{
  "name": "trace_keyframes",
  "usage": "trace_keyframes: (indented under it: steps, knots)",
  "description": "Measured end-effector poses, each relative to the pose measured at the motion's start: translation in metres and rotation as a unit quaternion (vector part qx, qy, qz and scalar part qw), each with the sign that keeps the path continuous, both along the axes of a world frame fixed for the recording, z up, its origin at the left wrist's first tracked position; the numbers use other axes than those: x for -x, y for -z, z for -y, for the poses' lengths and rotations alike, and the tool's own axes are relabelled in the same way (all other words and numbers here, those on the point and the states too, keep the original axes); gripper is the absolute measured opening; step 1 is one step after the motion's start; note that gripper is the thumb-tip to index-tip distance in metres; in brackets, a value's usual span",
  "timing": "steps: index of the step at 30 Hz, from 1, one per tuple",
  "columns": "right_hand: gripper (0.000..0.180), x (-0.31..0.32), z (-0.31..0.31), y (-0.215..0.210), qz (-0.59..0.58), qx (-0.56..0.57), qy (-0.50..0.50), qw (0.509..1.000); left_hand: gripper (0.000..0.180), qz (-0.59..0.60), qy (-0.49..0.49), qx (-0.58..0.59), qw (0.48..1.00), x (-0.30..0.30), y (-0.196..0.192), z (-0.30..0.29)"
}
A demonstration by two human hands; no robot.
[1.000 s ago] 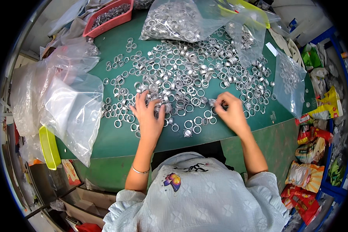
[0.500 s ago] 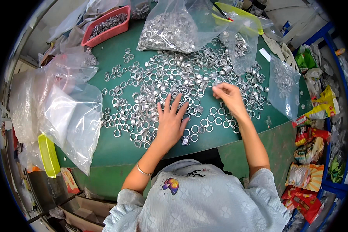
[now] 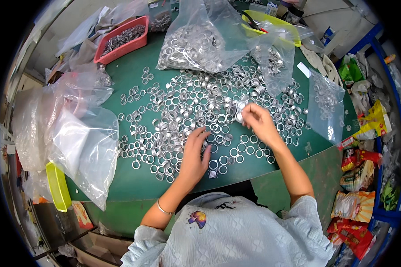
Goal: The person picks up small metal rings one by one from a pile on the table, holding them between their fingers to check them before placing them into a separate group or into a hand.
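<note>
So the shiny round piece is at the right side of the spread, with the right hand's grip pinched on it. Left hand is loosely open by the near edge, can't tell if it's touching anything. Tons of loose rings all over the green counter, so I'd guess plenty left. The big clear bag behind holds lots too, finished or waiting, no clue.
</note>
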State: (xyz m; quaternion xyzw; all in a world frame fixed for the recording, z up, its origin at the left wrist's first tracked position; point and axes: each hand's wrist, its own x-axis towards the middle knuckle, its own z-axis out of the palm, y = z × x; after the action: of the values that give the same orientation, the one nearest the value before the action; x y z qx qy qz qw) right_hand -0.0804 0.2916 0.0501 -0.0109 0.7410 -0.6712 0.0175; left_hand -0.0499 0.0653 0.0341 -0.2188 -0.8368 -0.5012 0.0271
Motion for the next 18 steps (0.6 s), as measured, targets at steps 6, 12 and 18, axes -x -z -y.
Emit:
trace_keyframes:
  steps: [6,12,18]
  knots:
    - [0.01,-0.039,0.02,-0.027,-0.163,-0.255,-0.172,0.937,0.032,0.596,0.063,-0.562,0.57,-0.007,0.003,-0.043]
    - [0.02,0.004,-0.041,0.01,-0.169,-0.312,0.1,0.929,0.023,0.645,0.075,-0.517,0.559,-0.012,0.02,-0.051]
    - [0.033,0.041,-0.056,0.048,-0.176,-0.489,0.082,0.85,0.031,0.636,0.013,-0.441,0.633,-0.022,0.003,-0.058]
